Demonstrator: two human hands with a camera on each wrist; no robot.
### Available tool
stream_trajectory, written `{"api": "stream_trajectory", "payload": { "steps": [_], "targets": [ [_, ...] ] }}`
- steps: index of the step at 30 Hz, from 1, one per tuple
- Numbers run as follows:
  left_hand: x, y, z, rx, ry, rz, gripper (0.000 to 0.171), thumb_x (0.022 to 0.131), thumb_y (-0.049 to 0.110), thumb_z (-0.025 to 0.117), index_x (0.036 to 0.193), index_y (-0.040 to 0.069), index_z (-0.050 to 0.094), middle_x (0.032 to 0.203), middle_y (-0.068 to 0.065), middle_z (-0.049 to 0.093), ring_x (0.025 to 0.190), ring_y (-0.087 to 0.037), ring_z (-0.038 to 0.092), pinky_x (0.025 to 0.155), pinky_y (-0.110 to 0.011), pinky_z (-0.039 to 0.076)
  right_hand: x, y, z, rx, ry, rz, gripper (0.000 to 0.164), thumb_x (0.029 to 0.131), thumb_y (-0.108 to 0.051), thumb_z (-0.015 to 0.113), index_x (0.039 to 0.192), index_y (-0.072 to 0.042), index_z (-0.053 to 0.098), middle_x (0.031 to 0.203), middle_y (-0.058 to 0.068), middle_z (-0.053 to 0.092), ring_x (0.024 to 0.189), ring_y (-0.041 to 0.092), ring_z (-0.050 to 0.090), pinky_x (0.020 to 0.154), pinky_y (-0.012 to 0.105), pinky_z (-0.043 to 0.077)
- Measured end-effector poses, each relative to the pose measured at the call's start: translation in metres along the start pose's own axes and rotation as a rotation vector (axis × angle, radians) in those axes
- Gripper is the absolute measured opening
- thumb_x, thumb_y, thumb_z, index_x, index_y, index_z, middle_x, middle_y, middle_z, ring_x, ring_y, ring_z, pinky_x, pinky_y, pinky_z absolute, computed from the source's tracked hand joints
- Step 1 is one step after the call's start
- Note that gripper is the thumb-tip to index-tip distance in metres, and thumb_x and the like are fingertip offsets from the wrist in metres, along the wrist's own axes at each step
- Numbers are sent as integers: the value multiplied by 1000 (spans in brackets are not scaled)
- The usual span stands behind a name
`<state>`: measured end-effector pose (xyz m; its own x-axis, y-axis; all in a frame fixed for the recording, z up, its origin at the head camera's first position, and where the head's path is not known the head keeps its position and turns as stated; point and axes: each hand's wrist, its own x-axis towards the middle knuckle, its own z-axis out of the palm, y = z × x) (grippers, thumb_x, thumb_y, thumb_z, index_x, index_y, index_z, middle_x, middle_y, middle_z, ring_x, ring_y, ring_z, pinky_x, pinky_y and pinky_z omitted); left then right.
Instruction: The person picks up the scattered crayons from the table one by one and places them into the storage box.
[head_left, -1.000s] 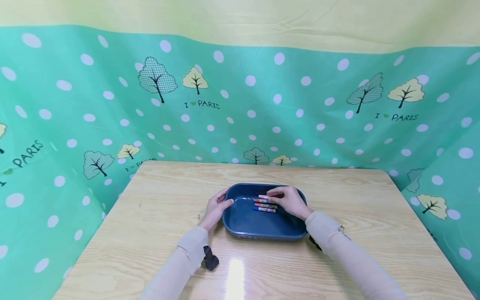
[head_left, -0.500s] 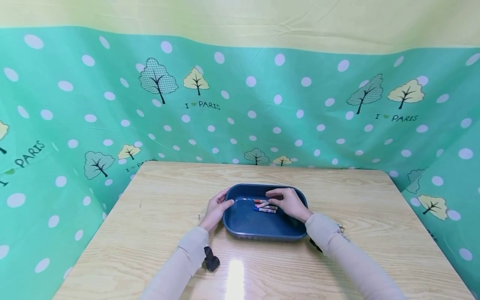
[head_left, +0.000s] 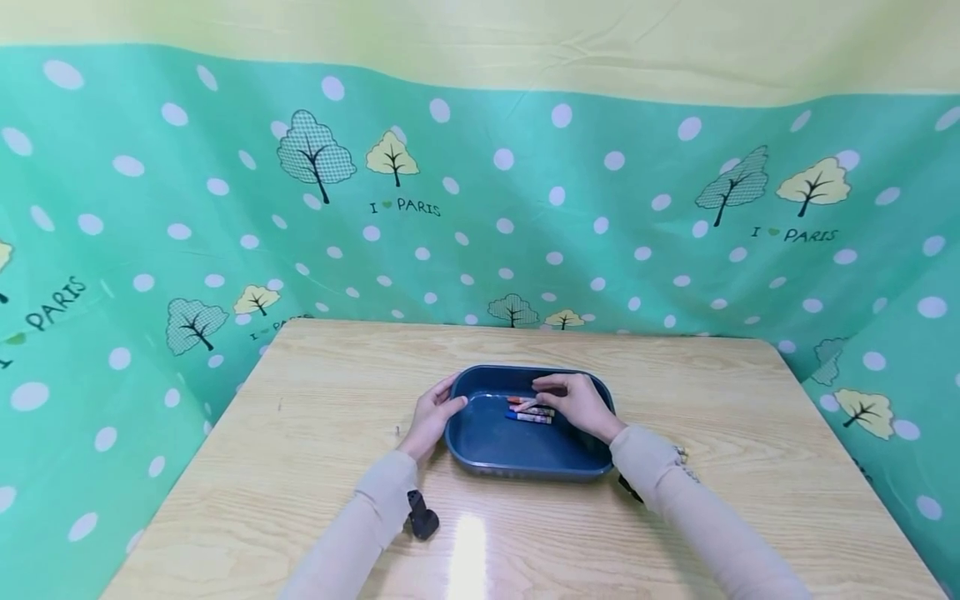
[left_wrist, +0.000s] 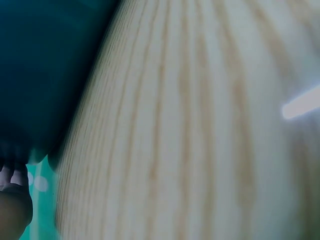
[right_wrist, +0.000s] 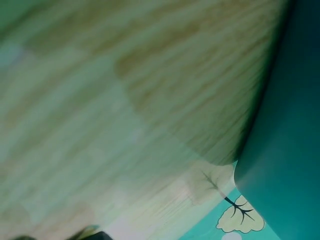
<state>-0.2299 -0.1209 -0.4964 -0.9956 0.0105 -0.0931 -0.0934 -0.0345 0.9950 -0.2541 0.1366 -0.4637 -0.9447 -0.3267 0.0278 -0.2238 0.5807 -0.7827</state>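
Note:
A dark blue plastic tray point(head_left: 517, 450) with rounded corners stands on the table. My left hand point(head_left: 430, 419) grips its left rim, thumb over the edge and fingers along the outer wall. Inside lie a blue crayon point(head_left: 531, 417), a pink crayon point(head_left: 545, 411) and an orange crayon point(head_left: 516, 400), side by side with tips to the left. My right hand point(head_left: 579, 403) reaches over the right side and pinches a pale pink crayon point(head_left: 528, 406), slanted across the others. In the left wrist view, fingers point(left_wrist: 19, 175) touch the tray wall point(left_wrist: 45, 65).
A light wooden table point(head_left: 337, 383) bears the tray. Behind and beside it hangs a green dotted cloth point(head_left: 450, 208) with printed trees. A black wrist camera point(head_left: 423, 518) is strapped at the left sleeve. The right wrist view has the tray's outer wall point(right_wrist: 285, 150) close by.
The pale pink crayon in my right hand has moved from behind the orange one toward the front, over the row, and now slants. My left hand stays on the rim.

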Motion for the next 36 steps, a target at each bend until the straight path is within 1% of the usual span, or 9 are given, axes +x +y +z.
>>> {"api": "stream_trajectory", "payload": {
  "steps": [3,6,12,16,18,22,25,31,36],
  "targets": [
    [0,0,0,-3,5,13,49,86,7,58,134,9,47,137,-15,46,125,-28,45,103,-37,39,1,0,0,-10,-1,-1,27,86,-17,62,113,-11,66,113,4,65,105,19,61,89,37,51],
    [-1,0,0,-2,19,6,48,86,7,59,133,9,48,136,-14,47,125,-27,45,103,-36,40,1,0,0,-4,-1,10,27,86,-18,63,112,-12,67,112,3,66,104,18,61,88,36,52],
    [-1,-1,2,9,23,3,48,86,8,59,132,9,49,136,-14,48,124,-26,46,103,-36,40,-3,0,-1,34,30,3,26,86,-17,63,111,-12,67,109,4,67,97,17,64,82,33,54],
    [0,-2,2,3,21,-2,48,85,8,60,132,10,49,136,-13,48,124,-25,46,104,-36,39,-3,0,-2,49,34,-1,26,86,-18,63,111,-12,67,109,5,67,96,16,64,81,32,55],
    [0,-2,2,5,28,-6,48,85,8,60,132,11,50,136,-12,48,124,-25,46,104,-36,39,-3,0,-3,71,30,1,27,86,-20,62,112,-12,66,110,5,67,96,16,64,82,31,54],
    [1,-2,2,11,36,-5,48,85,8,59,132,11,50,135,-13,48,123,-26,46,104,-37,39,-4,-3,-7,150,25,29,28,86,-24,63,112,-14,66,112,5,66,99,17,63,84,32,54],
    [1,-3,1,14,33,-5,48,85,9,59,132,9,49,136,-15,47,124,-27,46,104,-38,39,-6,-7,-13,177,15,33,29,86,-25,63,113,-13,66,112,6,66,101,18,62,85,32,53],
    [0,-1,0,12,31,-9,48,86,8,59,133,9,48,136,-15,47,124,-28,46,104,-37,39,-14,-14,-30,111,-10,4,32,88,-27,60,115,-11,64,114,7,65,101,19,62,84,32,54],
    [0,-1,1,9,26,-9,48,86,8,59,133,9,49,134,-16,49,123,-27,47,102,-37,41,-30,-13,-47,65,-4,5,33,88,-26,60,116,-9,64,117,8,64,102,20,62,83,32,54]
  ]
}}
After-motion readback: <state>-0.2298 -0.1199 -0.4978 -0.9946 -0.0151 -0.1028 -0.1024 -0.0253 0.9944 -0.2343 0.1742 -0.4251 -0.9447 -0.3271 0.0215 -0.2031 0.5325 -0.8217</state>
